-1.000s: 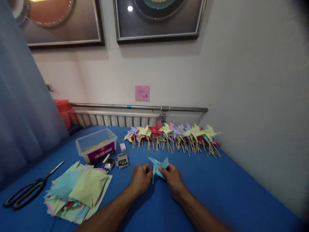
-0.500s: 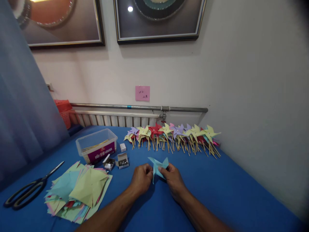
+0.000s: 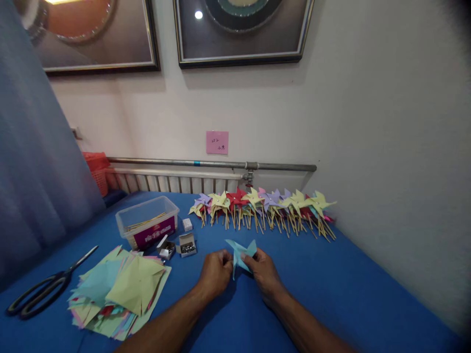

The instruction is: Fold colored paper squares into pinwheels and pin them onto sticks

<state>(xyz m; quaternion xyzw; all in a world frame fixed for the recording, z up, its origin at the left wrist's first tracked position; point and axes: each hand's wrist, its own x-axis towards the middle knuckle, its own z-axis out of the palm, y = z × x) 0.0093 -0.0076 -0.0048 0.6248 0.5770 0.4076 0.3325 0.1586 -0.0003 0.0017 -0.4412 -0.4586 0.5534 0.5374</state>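
Note:
A light-blue paper pinwheel (image 3: pixel 241 254) is pinched in my right hand (image 3: pixel 267 274), the thumb pressed on its middle. Its folded blades point up and down, and no stick shows on it. My left hand (image 3: pixel 215 272) is closed right beside the left blades, fingertips curled together; whatever they may hold is hidden. To the left lies a stack of cut paper squares (image 3: pixel 134 287) in several colours. Behind it stand two opened small boxes of metal pins, one (image 3: pixel 187 246) nearer my left hand and another (image 3: pixel 167 249) with its flap up.
Finished pinwheels on sticks (image 3: pixel 272 200) lie in a row at the back. A clear plastic tub (image 3: pixel 147 215) holds thin wooden sticks, with a closed white box (image 3: pixel 187 224) beside it. Black-handled scissors (image 3: pixel 51 284) lie far left on the blue tabletop (image 3: pixel 331 294). Pipes (image 3: pixel 287 167) run along the wall.

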